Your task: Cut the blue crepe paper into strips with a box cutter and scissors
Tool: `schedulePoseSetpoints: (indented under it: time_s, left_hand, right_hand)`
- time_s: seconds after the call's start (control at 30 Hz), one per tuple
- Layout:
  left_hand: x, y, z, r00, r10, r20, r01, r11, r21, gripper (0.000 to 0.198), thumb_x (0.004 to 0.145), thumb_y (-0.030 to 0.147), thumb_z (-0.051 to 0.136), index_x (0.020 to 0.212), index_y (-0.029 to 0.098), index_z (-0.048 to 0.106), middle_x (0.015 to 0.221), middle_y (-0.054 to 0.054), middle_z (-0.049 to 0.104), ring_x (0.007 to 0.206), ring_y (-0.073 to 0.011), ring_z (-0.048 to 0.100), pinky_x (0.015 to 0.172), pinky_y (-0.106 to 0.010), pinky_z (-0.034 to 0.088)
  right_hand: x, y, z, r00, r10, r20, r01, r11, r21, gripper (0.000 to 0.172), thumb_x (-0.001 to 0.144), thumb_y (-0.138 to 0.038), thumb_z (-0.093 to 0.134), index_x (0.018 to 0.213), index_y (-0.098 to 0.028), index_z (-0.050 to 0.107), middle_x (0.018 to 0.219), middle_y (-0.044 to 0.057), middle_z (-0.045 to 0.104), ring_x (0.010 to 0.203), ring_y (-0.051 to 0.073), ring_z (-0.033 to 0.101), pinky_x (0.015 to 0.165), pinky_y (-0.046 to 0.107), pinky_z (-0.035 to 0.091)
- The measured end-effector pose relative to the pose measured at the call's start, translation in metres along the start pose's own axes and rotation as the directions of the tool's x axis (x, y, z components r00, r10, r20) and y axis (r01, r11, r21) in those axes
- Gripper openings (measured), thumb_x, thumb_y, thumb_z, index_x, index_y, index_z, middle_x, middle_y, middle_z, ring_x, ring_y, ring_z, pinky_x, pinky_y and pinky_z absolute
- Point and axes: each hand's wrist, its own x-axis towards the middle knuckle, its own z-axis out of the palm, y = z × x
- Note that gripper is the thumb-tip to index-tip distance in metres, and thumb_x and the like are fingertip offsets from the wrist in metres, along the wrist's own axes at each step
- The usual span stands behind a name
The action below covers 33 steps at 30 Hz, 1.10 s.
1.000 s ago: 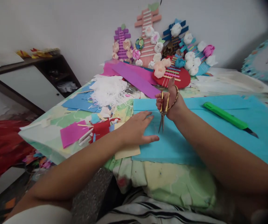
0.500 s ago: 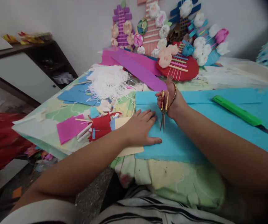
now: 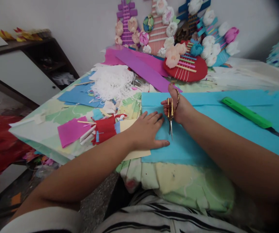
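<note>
My left hand (image 3: 147, 130) lies flat with fingers spread, pressing on the left end of a turquoise sheet (image 3: 193, 145) and a cream sheet (image 3: 137, 155). Just to its right, my right hand (image 3: 177, 105) is raised over the turquoise sheet. It holds a small pair of gold-handled scissors (image 3: 170, 113), whose blades point down toward me and look nearly closed. A strip along the far side of the turquoise sheet is folded or laid over. On its right part rests a green utility knife (image 3: 247, 113) with its dark blade out.
Left of my hands lie a magenta piece (image 3: 70, 131), a red piece (image 3: 105, 129) and a heap of white shredded strands (image 3: 112, 82). Behind are purple strips (image 3: 141, 69), a red oval craft piece (image 3: 195, 71) and flower-decorated pieces against the wall. A cabinet (image 3: 23, 77) stands left.
The scissor blades, slightly apart before, have come together, and the scissors have turned a little in my right hand. My left hand stays flat in place. The view has shifted slightly.
</note>
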Motion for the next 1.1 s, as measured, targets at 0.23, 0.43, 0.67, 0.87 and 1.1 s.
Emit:
schedulePoseSetpoints:
  time_s: [0.23, 0.43, 0.67, 0.87, 1.1]
  left_hand:
    - [0.001, -0.001, 0.001, 1.0, 0.008, -0.013, -0.008, 1.0, -0.005, 0.07, 0.085, 0.054, 0.032, 0.136, 0.005, 0.031, 0.142, -0.018, 0.03, 0.131, -0.0318, 0.023, 0.106, -0.051, 0.013]
    - [0.001, -0.002, -0.001, 1.0, 0.006, -0.019, -0.007, 0.999, -0.032, 0.063, 0.089, 0.05, 0.029, 0.135, 0.006, 0.033, 0.141, -0.017, 0.031, 0.131, -0.0309, 0.025, 0.106, -0.051, 0.014]
    - [0.002, -0.002, 0.0, 1.0, -0.012, -0.004, 0.012, 1.0, -0.026, 0.061, 0.09, 0.047, 0.027, 0.136, 0.008, 0.031, 0.142, -0.015, 0.03, 0.132, -0.03, 0.023, 0.106, -0.051, 0.014]
    - [0.002, -0.002, 0.001, 1.0, -0.002, -0.008, 0.002, 1.0, -0.02, 0.063, 0.09, 0.047, 0.027, 0.136, 0.005, 0.03, 0.142, -0.016, 0.03, 0.132, -0.031, 0.022, 0.106, -0.052, 0.013]
    - [0.002, -0.001, 0.002, 1.0, -0.003, -0.019, 0.003, 1.0, -0.006, 0.061, 0.09, 0.046, 0.029, 0.135, 0.006, 0.032, 0.141, -0.016, 0.032, 0.131, -0.0309, 0.024, 0.106, -0.051, 0.015]
  right_hand:
    - [-0.001, 0.002, 0.005, 1.0, -0.002, -0.008, 0.002, 0.997, -0.072, 0.05, 0.073, -0.067, 0.042, 0.064, -0.019, 0.049, 0.041, -0.003, 0.041, 0.035, 0.008, 0.041, 0.034, 0.021, 0.037]
    - [-0.004, 0.004, 0.005, 0.999, -0.04, -0.006, 0.039, 0.991, -0.127, 0.047, 0.071, -0.065, 0.048, 0.064, -0.019, 0.049, 0.045, -0.002, 0.044, 0.037, 0.009, 0.044, 0.035, 0.022, 0.04]
    - [0.001, 0.01, 0.002, 0.994, -0.091, -0.061, 0.08, 0.984, -0.156, 0.044, 0.072, -0.061, 0.05, 0.06, -0.019, 0.05, 0.047, 0.0, 0.047, 0.037, 0.011, 0.046, 0.035, 0.026, 0.041]
    - [-0.001, 0.012, 0.002, 0.987, -0.146, -0.066, 0.133, 0.977, -0.169, 0.041, 0.073, -0.057, 0.051, 0.057, -0.019, 0.049, 0.045, 0.0, 0.046, 0.037, 0.011, 0.046, 0.034, 0.026, 0.04]
    - [-0.006, 0.011, 0.002, 0.989, -0.149, -0.025, 0.145, 0.983, -0.115, 0.037, 0.074, -0.051, 0.053, 0.056, -0.02, 0.049, 0.042, -0.002, 0.044, 0.036, 0.01, 0.044, 0.035, 0.024, 0.039]
